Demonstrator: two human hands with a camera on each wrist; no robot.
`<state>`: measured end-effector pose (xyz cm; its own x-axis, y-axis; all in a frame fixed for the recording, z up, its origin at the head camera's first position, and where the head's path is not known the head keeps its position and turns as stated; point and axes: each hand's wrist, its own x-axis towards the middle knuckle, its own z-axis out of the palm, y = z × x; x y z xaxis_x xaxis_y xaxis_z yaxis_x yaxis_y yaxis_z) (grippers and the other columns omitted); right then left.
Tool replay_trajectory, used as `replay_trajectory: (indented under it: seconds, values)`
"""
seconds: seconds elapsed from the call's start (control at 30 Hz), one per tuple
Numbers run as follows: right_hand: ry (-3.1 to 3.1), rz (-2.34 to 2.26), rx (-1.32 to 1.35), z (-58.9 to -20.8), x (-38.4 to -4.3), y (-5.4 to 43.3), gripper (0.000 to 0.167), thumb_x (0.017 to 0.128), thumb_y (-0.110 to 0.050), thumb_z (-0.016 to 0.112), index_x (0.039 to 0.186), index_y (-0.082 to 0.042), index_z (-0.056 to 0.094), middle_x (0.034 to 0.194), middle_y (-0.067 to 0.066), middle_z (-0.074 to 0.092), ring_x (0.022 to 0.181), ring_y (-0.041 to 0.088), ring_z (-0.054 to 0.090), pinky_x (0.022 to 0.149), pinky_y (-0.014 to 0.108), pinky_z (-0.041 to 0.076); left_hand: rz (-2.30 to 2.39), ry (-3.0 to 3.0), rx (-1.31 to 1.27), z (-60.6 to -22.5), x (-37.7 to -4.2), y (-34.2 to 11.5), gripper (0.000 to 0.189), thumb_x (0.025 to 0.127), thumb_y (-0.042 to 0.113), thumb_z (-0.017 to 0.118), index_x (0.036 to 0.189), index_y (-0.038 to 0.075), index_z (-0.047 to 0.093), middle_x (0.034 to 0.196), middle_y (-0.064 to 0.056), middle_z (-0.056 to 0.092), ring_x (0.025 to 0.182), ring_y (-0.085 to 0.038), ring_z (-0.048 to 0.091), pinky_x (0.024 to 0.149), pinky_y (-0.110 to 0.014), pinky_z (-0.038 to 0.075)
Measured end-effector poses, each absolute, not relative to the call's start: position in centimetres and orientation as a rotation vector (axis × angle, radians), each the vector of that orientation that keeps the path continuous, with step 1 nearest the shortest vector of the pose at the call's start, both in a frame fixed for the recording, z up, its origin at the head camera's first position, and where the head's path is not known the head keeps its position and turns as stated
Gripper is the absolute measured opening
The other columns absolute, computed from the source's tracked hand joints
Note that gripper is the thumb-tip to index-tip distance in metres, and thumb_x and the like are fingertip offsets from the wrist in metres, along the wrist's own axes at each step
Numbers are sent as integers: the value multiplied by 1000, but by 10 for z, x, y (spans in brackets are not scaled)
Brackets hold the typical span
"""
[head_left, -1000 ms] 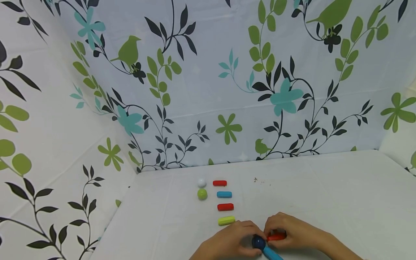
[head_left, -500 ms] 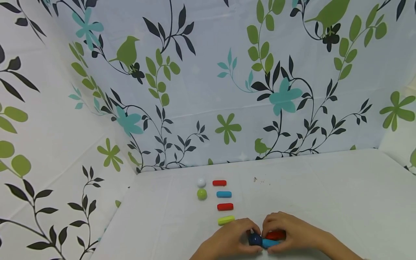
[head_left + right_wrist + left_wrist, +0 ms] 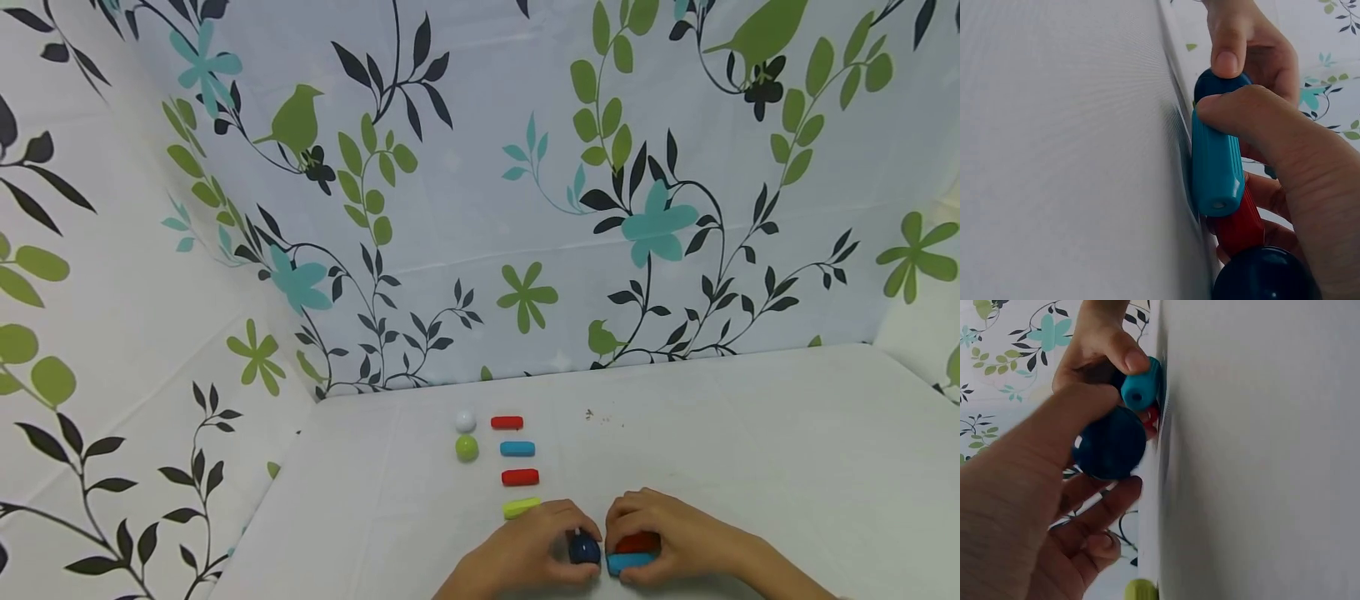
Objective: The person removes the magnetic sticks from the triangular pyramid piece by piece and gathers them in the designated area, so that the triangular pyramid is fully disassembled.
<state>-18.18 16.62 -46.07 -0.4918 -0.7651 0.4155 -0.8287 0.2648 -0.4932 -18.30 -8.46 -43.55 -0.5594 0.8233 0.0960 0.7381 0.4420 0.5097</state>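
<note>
The left hand (image 3: 536,542) pinches a shiny dark blue ball (image 3: 584,548) between thumb and fingers, low over the white table. Just to its right, the right hand (image 3: 663,537) grips a light blue ribbed stick (image 3: 628,563) and a red stick (image 3: 637,543) side by side. In the right wrist view, the thumb lies on the blue stick, with the red one behind it. A small gap separates ball and blue stick in the head view. The left wrist view shows a hole in the blue stick's end. Another dark blue ball (image 3: 1266,278) appears by the red stick; whether they join, I cannot tell.
Left of the hands lie a yellow-green stick (image 3: 521,507), a red stick (image 3: 520,477), a blue stick (image 3: 517,448) and a smaller red stick (image 3: 507,422) in a column. Beside them are a green ball (image 3: 467,448) and a white ball (image 3: 465,421). A patterned cloth (image 3: 450,250) stands behind.
The blue stick, slanted against the ball before, has turned level beside the red stick, and the right hand now grips both. The left hand's ball has shifted slightly left, away from the stick.
</note>
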Motion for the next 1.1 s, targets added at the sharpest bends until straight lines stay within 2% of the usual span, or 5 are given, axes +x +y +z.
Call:
replay_trajectory:
  seconds: [0.4,0.73,1.1]
  values:
    - [-2483,1048,1543,-460,-181,168,13,88,-33,72,101,-35,69,100,-17,59,90,0,49,72,19,46,827,2656,1316,-429,-188,-104,30,91,37,68,114,19,65,104,11,63,88,3,53,78,-11,47]
    - [-2487,1056,1560,-459,-182,169,13,89,-32,71,102,-35,69,100,-17,59,91,0,49,73,19,46,873,2833,1267,-427,-195,-130,31,89,38,70,112,19,66,105,11,64,91,-1,57,86,-20,51]
    - [-2407,1030,1590,-459,-182,167,15,89,-29,73,102,-34,69,99,-16,59,90,0,49,73,17,45,900,2935,1086,-425,-206,-161,29,88,28,74,113,18,65,104,11,64,89,-5,56,82,-25,53]
